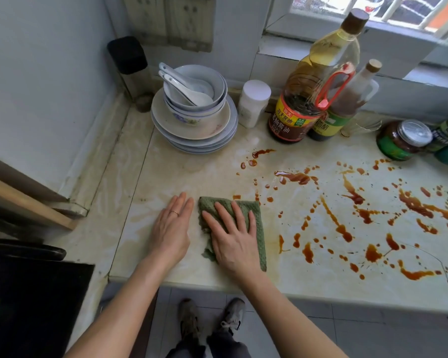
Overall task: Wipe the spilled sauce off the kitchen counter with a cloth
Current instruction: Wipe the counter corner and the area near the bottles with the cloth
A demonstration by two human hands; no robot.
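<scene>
A folded green cloth [259, 228] lies flat on the pale marble counter [204, 174] near its front edge. My right hand [233, 239] presses on the cloth with straight, spread fingers. My left hand [172, 228] rests flat on the bare counter just left of the cloth, a ring on one finger. Brown-orange spilled sauce [360, 218] covers the counter to the right of the cloth in streaks, blobs and drops, reaching to the right edge of view. A few drops lie right at the cloth's far right corner.
A stack of plates and bowls with spoons [194, 109] stands behind my hands. A white jar [254, 103], soy sauce bottle [295, 117], oil and vinegar bottles and jars [404, 140] line the back wall. A black stove [31, 301] sits at left.
</scene>
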